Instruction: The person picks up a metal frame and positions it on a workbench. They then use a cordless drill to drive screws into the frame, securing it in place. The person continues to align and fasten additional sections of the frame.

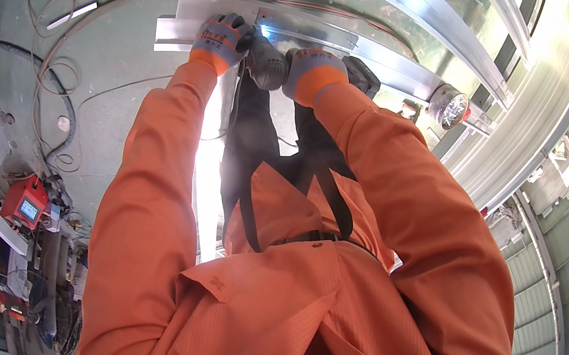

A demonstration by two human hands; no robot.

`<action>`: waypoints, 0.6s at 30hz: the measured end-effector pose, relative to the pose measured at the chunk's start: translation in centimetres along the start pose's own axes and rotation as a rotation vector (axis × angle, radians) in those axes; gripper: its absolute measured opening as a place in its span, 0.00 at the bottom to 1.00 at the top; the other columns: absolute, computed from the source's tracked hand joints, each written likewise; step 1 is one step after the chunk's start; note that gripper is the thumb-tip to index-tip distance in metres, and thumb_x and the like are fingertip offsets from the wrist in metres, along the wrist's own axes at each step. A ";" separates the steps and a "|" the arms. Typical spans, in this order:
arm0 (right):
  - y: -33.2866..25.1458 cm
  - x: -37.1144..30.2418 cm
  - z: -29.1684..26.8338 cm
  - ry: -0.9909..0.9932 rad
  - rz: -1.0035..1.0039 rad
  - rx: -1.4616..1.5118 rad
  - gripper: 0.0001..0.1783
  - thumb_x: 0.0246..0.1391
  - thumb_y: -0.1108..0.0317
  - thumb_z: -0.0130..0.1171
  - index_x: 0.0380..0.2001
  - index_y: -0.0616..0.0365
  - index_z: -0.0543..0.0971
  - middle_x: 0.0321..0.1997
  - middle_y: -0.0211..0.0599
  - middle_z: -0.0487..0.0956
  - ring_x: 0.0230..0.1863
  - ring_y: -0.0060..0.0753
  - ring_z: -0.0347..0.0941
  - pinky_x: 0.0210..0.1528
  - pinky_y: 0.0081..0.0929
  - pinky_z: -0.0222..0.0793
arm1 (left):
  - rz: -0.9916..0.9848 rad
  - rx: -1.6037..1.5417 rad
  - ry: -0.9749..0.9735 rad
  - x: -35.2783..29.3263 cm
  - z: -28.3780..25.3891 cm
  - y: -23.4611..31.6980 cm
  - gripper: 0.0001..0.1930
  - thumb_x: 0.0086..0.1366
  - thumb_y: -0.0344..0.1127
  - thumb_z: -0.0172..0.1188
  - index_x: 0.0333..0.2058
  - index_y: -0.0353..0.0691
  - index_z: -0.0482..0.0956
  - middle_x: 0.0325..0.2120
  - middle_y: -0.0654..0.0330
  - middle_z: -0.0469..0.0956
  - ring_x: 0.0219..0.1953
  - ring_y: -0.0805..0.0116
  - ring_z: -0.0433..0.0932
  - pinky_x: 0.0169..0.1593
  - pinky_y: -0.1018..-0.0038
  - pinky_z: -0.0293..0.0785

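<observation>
My right hand (315,76), in a grey and orange glove, is closed around a dark cordless drill (267,68). Its black battery (363,78) sticks out to the right of that hand. A small bluish light glows at the drill's front, against a silver metal profile (316,31). Left of the drill, my left hand (220,40) wears a matching glove and rests at the profile's left end. Its fingers are curled close to the drill's nose; what they grip is hidden.
A round clear container (450,107) of small shiny pieces stands at the profile's right end. Long metal bars (431,18) lie beyond. Cables (55,64) loop over the green floor on the left, near a red device (26,200) with a screen. Stacked pale profiles (530,106) lie right.
</observation>
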State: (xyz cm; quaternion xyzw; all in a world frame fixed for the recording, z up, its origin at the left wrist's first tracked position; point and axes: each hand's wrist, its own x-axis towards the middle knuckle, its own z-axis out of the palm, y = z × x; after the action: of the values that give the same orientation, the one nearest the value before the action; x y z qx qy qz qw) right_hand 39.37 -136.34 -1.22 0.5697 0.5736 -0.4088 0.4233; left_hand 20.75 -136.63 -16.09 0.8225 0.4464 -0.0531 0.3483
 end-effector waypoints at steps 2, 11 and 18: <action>0.1 0.6 -0.5 -0.049 0.040 -0.008 0.24 0.51 0.59 0.56 0.50 0.56 0.82 0.50 0.46 0.84 0.53 0.48 0.81 0.53 0.41 0.77 | 0.022 -0.004 0.010 0.3 0.5 -0.3 0.14 0.60 0.43 0.61 0.45 0.53 0.81 0.46 0.60 0.78 0.51 0.54 0.76 0.58 0.60 0.71; 0.0 0.3 -1.4 0.013 -0.006 0.005 0.22 0.51 0.58 0.57 0.46 0.58 0.84 0.49 0.47 0.84 0.53 0.48 0.81 0.52 0.42 0.77 | -0.007 -0.001 0.015 0.2 0.2 0.2 0.15 0.61 0.45 0.62 0.46 0.53 0.82 0.45 0.60 0.78 0.51 0.54 0.77 0.58 0.60 0.72; 0.1 0.5 -1.8 0.007 -0.030 -0.032 0.21 0.49 0.60 0.58 0.45 0.55 0.85 0.49 0.45 0.84 0.53 0.48 0.81 0.52 0.40 0.78 | -0.008 -0.007 0.022 0.1 -0.2 0.4 0.15 0.61 0.44 0.62 0.46 0.53 0.81 0.46 0.60 0.78 0.51 0.54 0.77 0.59 0.59 0.71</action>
State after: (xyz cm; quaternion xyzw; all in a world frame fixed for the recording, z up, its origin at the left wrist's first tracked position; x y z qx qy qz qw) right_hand 39.43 -134.43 -1.15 0.5555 0.5900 -0.4039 0.4244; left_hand 21.13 -136.59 -15.79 0.8201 0.4537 -0.0442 0.3460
